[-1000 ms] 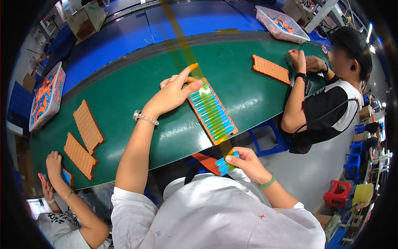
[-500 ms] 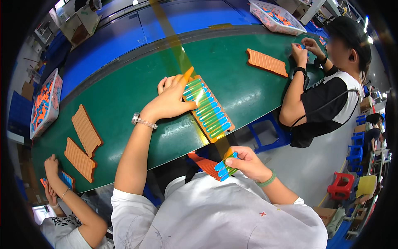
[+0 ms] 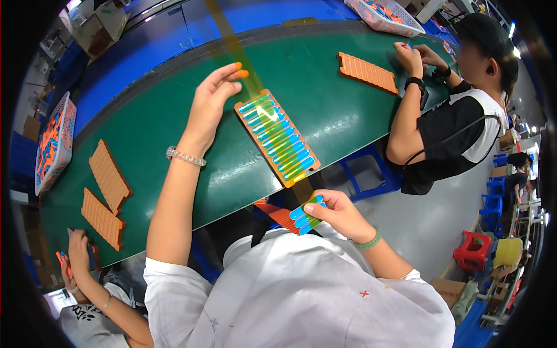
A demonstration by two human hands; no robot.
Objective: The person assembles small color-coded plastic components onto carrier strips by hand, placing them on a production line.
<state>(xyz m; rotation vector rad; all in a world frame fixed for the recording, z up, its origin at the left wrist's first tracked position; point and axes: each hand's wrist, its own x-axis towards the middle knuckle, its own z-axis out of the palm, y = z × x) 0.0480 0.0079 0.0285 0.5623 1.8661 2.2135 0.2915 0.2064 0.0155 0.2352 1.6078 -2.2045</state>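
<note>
An orange ridged tray lies on the green table in front of me, with blue round-ended strips side by side in its grooves. My left hand hovers beyond the tray's far left corner, apart from it. Its fingers are stretched out with nothing visible in them. Below the tray's near end, my right hand grips a small fan of blue round-ended pieces between thumb and fingers. A red-orange ridged piece shows just left of them, partly hidden. A yellowish band tints part of the view.
Two orange ridged trays, one farther and one nearer, lie at left. Another tray is at right. White baskets of orange and blue pieces stand at far left and back. Co-workers sit on both sides.
My left hand has let go of the tray's far left edge and lifted away up and left. My right hand keeps hold of the blue pieces. The whole view has shifted slightly.
</note>
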